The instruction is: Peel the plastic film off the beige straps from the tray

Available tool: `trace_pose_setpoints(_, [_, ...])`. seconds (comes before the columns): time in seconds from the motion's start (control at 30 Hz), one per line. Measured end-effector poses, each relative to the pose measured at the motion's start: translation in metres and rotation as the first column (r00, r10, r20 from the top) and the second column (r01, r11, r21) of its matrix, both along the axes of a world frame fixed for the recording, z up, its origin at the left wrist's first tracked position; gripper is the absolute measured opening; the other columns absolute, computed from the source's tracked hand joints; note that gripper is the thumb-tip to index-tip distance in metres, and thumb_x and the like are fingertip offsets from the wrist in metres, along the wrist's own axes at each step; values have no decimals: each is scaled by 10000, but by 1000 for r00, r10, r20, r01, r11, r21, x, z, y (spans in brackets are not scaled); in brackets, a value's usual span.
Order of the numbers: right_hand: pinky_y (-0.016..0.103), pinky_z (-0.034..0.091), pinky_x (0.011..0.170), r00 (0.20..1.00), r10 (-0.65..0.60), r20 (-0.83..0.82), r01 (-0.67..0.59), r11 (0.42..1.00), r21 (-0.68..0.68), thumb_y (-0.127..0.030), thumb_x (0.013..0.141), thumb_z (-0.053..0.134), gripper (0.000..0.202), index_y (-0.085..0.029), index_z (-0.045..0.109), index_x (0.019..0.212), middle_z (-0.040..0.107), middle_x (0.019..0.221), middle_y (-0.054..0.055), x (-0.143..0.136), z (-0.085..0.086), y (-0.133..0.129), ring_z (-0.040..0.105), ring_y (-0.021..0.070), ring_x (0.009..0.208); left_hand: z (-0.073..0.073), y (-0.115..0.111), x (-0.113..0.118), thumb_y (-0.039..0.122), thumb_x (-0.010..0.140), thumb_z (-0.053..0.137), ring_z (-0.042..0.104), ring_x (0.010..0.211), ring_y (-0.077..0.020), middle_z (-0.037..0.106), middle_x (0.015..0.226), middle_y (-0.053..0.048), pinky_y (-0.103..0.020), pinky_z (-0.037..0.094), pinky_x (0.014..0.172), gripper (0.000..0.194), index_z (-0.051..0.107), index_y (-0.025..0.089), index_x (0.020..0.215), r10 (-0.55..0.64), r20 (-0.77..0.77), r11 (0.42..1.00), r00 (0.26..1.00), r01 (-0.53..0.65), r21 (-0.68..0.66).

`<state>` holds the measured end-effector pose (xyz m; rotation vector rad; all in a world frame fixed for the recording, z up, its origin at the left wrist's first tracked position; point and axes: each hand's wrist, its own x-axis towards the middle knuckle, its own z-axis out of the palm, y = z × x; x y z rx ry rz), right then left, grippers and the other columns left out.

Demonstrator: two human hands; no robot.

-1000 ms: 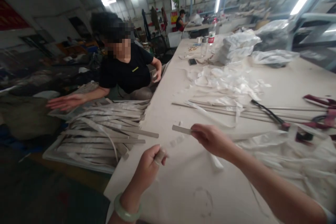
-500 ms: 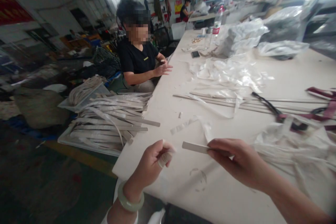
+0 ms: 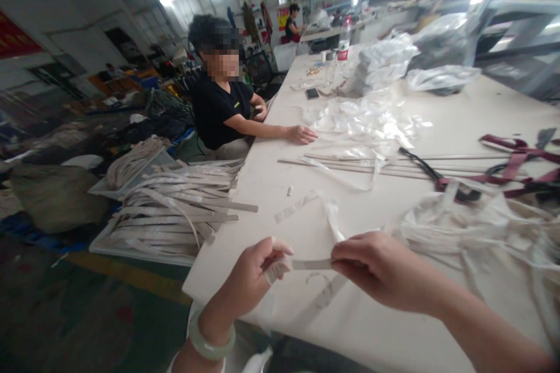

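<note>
Strip (image 3: 311,264), flat and pale grey, spans the gap between the two hands above the table (image 3: 262,186). Right hand (image 3: 385,271): thumb and fingers clamped on it, a short length showing to the left of the grip. Left hand (image 3: 256,271): fingers curled in, tips at the strip's other end; cannot tell whether they pinch it. Pale wrapping (image 3: 276,271) on this hand, green bangle (image 3: 212,341) at its wrist.

Just beyond the hands, clear film (image 3: 300,208) lies on the tabletop, a small white piece (image 3: 290,191) near it. Left of the left hand, a bin (image 3: 144,257) heaped with similar strips (image 3: 161,210), some ends overhanging the table edge. Right of the right hand, crumpled whitish material (image 3: 472,224); maroon straps (image 3: 511,160) past that. Farther ahead of both hands, a seated co-worker's hand (image 3: 301,134) rests on the table, near crumpled plastic (image 3: 376,116).
</note>
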<state>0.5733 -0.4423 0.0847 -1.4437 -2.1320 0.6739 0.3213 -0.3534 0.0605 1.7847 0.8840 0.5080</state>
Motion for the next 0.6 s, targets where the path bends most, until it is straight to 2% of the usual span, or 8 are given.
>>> trace_pose_setpoints(0.13, [276,270,534,988,0,154,-3,1000,20,-251,926,517,182,-219,644,799,678,671,23,-19,-15,1,600,149,587,2,-5,13,343,818,693,582,780,-215,668,777,-54,-279,404,725,119,703,237,765,-109,-120,983,987,125,137])
trace_pose_setpoints(0.23, [281,276,546,982,-7,187,5,1000,12,-289,873,611,94,-212,654,843,718,732,31,-23,-29,2,657,178,644,-4,-2,9,331,832,668,588,781,-222,674,776,-45,-285,384,712,116,689,255,748,-109,-248,972,963,155,177])
trace_pose_setpoints(0.37, [284,293,555,954,-112,278,129,991,-44,-292,875,603,146,-198,687,800,742,749,58,-15,-35,3,704,222,703,-11,4,3,293,802,673,596,752,-215,675,745,-30,-280,370,674,105,649,236,717,4,-424,975,906,89,201])
trace_pose_setpoints(0.53, [276,319,543,952,13,307,33,989,-146,-327,869,594,198,-202,747,856,762,781,86,-16,-37,5,724,239,737,-12,-4,18,177,803,567,595,794,-187,685,798,-18,-261,368,692,99,649,216,762,-138,-506,953,851,254,166])
trace_pose_setpoints(0.6, [268,337,554,959,-8,284,53,987,-153,-351,848,630,188,-211,756,856,768,799,78,-14,-39,4,728,237,764,-15,-3,21,156,795,535,598,778,-178,680,778,-18,-258,369,689,113,631,201,755,-135,-546,954,827,258,154])
